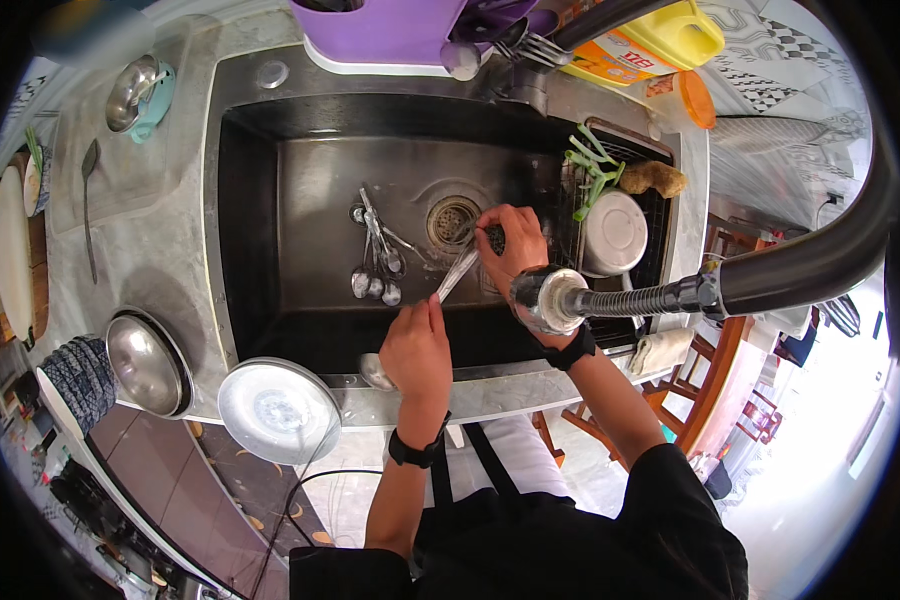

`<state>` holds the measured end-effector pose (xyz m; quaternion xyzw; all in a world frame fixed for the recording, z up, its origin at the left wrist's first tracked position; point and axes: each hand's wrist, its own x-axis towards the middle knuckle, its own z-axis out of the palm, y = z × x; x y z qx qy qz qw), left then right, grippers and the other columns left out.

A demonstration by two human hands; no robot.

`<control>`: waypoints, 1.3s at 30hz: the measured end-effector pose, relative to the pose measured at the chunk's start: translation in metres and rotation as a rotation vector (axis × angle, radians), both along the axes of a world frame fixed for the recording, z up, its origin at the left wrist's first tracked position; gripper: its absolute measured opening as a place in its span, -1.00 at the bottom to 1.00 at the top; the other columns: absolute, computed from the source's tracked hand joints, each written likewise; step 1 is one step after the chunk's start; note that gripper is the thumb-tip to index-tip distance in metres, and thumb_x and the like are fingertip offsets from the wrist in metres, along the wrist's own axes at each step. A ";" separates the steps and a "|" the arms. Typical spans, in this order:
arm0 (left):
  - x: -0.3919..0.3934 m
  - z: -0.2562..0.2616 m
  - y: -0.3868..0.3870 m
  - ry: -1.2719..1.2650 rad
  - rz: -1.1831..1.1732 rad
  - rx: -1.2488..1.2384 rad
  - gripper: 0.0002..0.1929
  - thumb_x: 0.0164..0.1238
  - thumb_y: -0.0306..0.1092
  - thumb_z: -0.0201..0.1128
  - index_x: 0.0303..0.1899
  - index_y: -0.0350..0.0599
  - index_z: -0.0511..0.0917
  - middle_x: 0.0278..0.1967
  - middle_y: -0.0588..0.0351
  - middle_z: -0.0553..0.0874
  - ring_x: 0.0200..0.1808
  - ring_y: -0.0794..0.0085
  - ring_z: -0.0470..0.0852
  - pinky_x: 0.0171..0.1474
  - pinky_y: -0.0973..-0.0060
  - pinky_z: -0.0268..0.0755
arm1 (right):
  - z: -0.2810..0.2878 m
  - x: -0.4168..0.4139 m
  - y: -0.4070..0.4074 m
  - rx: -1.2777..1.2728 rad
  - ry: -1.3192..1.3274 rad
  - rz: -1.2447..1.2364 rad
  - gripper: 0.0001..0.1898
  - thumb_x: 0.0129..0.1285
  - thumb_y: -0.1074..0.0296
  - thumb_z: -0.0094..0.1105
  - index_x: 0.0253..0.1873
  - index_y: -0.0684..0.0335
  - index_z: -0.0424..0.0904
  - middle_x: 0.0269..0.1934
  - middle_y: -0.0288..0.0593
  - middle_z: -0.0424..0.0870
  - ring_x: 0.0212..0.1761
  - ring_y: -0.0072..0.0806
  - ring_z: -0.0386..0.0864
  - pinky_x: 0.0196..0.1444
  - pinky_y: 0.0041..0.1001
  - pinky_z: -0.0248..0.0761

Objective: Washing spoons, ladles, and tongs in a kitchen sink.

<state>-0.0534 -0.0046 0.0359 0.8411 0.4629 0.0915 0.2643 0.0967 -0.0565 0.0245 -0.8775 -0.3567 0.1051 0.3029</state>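
Observation:
My left hand (418,349) holds a metal utensil with a long flat handle (459,271) over the right half of the dark sink (330,225). A rounded metal bowl (376,370) shows beside this hand, probably the same utensil's end; the joint is hidden by the fingers. Around the handle's far end my right hand (516,244) is closed, with a dark scouring pad (497,239) partly visible under its fingers. Left of the drain (452,223), several metal spoons (377,255) lie in a loose pile on the sink floor.
A faucet spray head (547,300) hangs over my right forearm. Right of it, a rack holds an upturned pot (615,232), green onion (594,169) and ginger root (652,178). Plates (279,411) and metal bowls (144,364) sit on the left counter; a purple utensil holder (382,30) stands behind.

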 end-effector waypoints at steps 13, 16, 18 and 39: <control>-0.005 0.000 -0.008 -0.056 0.016 -0.117 -0.77 0.24 -0.21 0.22 -0.44 -0.17 0.64 -0.59 0.07 0.58 -0.61 0.19 0.55 -0.55 0.37 0.32 | 0.003 0.020 -0.009 0.102 0.055 -0.215 -0.85 0.03 0.53 0.24 -0.29 0.27 0.46 -0.38 -0.11 0.59 -0.24 -0.23 0.51 -0.14 -0.36 0.38; -0.006 0.007 -0.008 -0.064 0.046 -0.192 -0.75 0.24 -0.19 0.22 -0.44 -0.18 0.63 -0.59 0.06 0.58 -0.61 0.18 0.53 -0.54 0.37 0.31 | 0.002 0.025 -0.024 0.281 0.314 -0.430 -0.84 0.11 0.45 0.25 -0.22 0.30 0.49 -0.33 -0.20 0.62 -0.17 -0.49 0.54 -0.02 -0.52 0.32; -0.005 0.009 -0.007 -0.097 0.061 -0.183 -0.75 0.24 -0.19 0.23 -0.44 -0.20 0.64 -0.59 0.04 0.58 -0.60 0.19 0.54 -0.52 0.39 0.31 | 0.003 0.022 -0.028 0.314 0.333 -0.436 -0.83 0.11 0.45 0.25 -0.20 0.30 0.50 -0.31 -0.20 0.62 -0.17 -0.50 0.53 -0.01 -0.52 0.31; -0.025 0.005 0.019 -0.170 0.165 -0.026 -0.85 0.22 -0.31 0.25 -0.43 -0.17 0.62 -0.61 0.12 0.54 -0.66 0.35 0.49 -0.61 0.44 0.25 | 0.035 0.035 -0.013 0.314 0.151 -0.386 -0.76 0.21 0.39 0.19 -0.05 0.32 0.55 -0.14 -0.13 0.63 -0.07 -0.42 0.54 0.05 -0.51 0.31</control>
